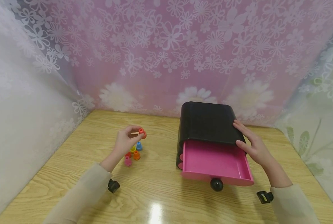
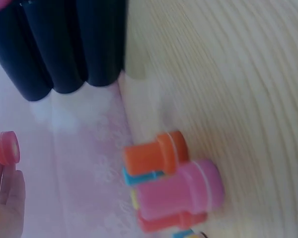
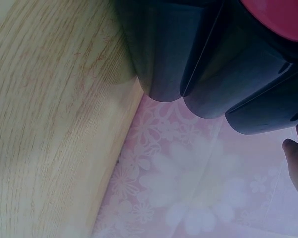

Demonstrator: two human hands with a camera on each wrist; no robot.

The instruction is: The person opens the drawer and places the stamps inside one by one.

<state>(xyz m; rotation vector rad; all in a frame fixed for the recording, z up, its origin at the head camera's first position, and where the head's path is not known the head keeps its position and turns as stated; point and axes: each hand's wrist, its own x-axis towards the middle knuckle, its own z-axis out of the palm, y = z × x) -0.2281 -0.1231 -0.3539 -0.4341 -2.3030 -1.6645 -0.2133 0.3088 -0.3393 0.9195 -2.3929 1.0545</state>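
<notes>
My left hand (image 1: 124,141) pinches a small red toy stamp (image 1: 142,133) between thumb and fingers, raised above a cluster of similar stamps. In that cluster stand a blue stamp (image 1: 139,146), a yellow stamp (image 1: 133,149), an orange stamp (image 1: 136,156), a pink stamp (image 1: 127,161) and another red one, partly hidden. The held red stamp (image 2: 9,148) also shows at the left wrist view's edge. With fingers spread, my right hand (image 1: 256,148) rests on the right side of a black drawer cabinet (image 1: 208,121). Its top pink drawer (image 1: 215,158) is pulled out, and its visible floor is bare.
A round black knob (image 1: 216,184) juts from the drawer front. The wooden table (image 1: 160,193) carries everything, with a pink flowered curtain (image 1: 155,62) behind it and pale cloth (image 1: 20,109) at the left. A black wrist device (image 1: 113,185) sits by the left sleeve.
</notes>
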